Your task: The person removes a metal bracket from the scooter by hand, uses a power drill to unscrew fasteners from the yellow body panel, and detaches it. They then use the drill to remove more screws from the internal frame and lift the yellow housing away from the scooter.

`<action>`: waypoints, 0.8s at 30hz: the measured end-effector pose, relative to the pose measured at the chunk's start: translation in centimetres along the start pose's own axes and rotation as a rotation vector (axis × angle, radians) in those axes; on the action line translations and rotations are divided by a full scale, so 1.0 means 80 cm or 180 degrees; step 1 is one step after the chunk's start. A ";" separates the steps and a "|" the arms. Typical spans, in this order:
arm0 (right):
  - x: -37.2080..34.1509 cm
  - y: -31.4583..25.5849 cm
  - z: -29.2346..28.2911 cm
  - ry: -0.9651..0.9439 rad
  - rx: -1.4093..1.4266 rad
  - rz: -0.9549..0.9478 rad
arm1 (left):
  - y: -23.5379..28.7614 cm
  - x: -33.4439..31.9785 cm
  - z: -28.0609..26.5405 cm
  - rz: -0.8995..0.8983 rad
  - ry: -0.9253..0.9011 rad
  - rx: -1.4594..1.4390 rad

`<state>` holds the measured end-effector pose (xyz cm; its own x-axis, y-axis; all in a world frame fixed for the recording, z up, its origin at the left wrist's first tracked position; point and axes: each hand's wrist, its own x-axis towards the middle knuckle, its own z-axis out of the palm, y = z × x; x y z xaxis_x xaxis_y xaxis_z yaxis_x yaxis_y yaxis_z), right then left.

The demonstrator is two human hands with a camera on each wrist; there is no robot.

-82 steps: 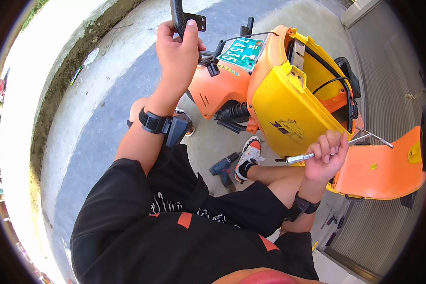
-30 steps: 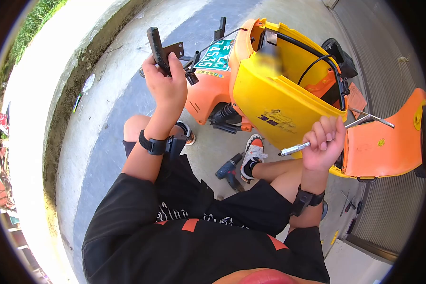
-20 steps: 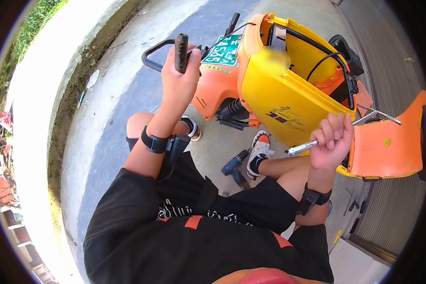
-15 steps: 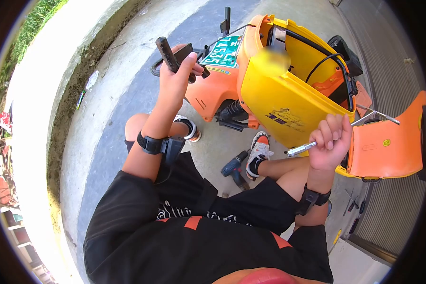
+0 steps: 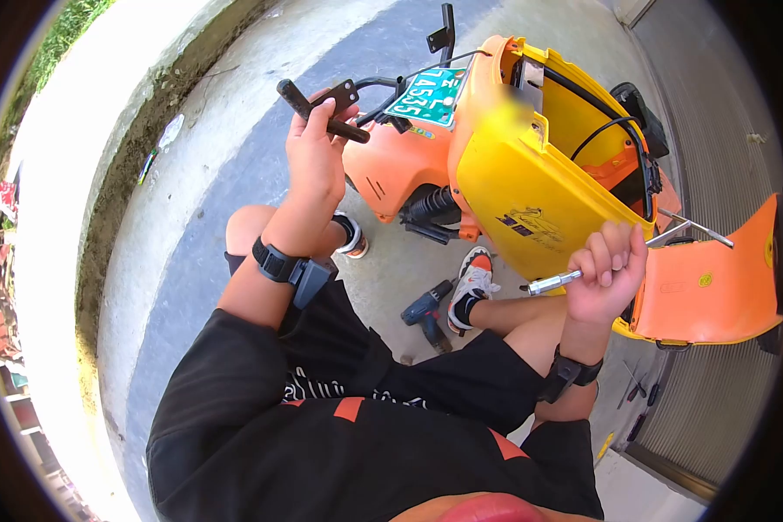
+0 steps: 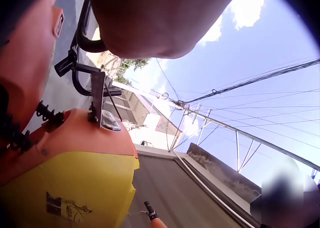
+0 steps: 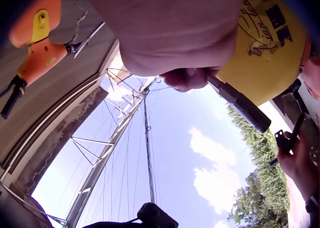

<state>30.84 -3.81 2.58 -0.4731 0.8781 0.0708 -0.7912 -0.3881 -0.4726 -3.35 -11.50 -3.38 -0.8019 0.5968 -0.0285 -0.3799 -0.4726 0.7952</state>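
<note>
In the head view my left hand holds up a black metal tube bracket with a flat plate drilled with holes. The tube slants down to the right, and my thumb lies against it. The right wrist view shows this hand and bracket small at the right edge. My right hand grips a silver Y-shaped socket wrench at its middle. One socket arm points left from the fist; two others stick out behind it. That socket end looms close in the right wrist view. The wrench's centre is hidden by my fingers.
An orange and yellow scooter with a green number plate stands in front. A cordless drill lies on the concrete between my feet. Screwdrivers lie by the metal shutter. A kerb runs along the left.
The bracket has turned in my left hand, from pointing nearly upright to slanting, its plate now showing. My right hand keeps the wrench in nearly the same place. The head view has shifted slightly.
</note>
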 end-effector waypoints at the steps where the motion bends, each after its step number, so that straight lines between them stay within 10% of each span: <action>1: 0.000 0.000 0.000 0.0018 0.0016 -0.0011 | 0.001 0.003 -0.003 0.0041 0.0063 -0.0059; 24: -0.006 0.006 0.005 -0.0063 -0.0151 -0.0147 | -0.001 0.044 -0.025 -0.0163 0.0408 0.0132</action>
<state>30.53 -4.54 2.68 -0.4445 0.8889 0.1108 -0.7933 -0.3331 -0.5096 -7.09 -10.70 -4.75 -0.8354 0.5303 -0.1448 -0.4046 -0.4149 0.8149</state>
